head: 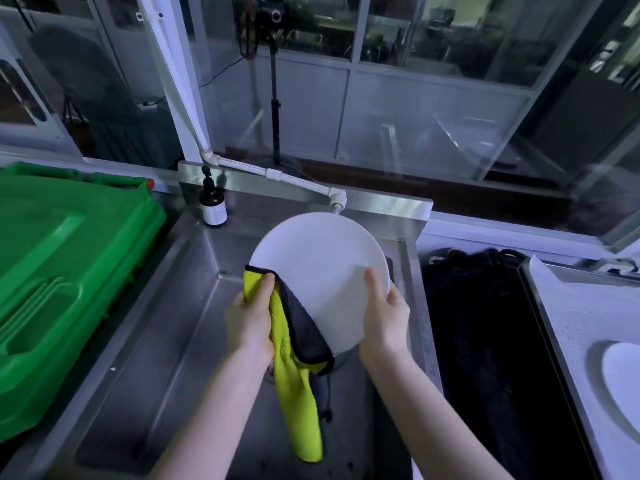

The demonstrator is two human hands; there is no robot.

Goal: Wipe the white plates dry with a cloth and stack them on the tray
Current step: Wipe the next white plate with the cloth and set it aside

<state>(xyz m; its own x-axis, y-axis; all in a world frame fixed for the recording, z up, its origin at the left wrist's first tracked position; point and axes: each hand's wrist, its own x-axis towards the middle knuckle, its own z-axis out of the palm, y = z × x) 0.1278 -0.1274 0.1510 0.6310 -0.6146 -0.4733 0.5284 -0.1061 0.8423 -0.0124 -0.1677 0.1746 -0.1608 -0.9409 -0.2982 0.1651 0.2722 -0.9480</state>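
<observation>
Plate point(318, 271) is up over the steel sink point(166, 341), tilted with its face toward the camera, presumably so drips fall into the basin.

- right hand point(384, 317): clamps the plate's right rim, thumb on the face, fingers hidden behind. It acts as the fixed support.
- left hand point(251, 323): pinches the cloth point(298, 375) onto the plate's near-left rim, thumb on top. The cloth wraps over the edge, so both faces look covered there.
- cloth: fluffy microfibre, yellow one side, grey the other, black piping. Most of it hangs slack below the plate into the sink.
- plate: round, white, smooth and glossy, with a shallow rim. Can't tell if it's wet.

Tray point(571, 341) is at the right, flat, pale and rectangular. A second plate point(623, 382) lies on it, cut off by the frame edge. A dark mat point(485, 341) lies between the sink and the tray.

My read: wiping is in progress and this plate isn't stacked yet. Glossy ceramic held by one hand is a slip risk.

Also in view: a green plastic lid point(69, 271) at left, a brown pump bottle point(213, 206) at the sink's far edge, and a white pipe spout point(337, 199) just behind the plate.
</observation>
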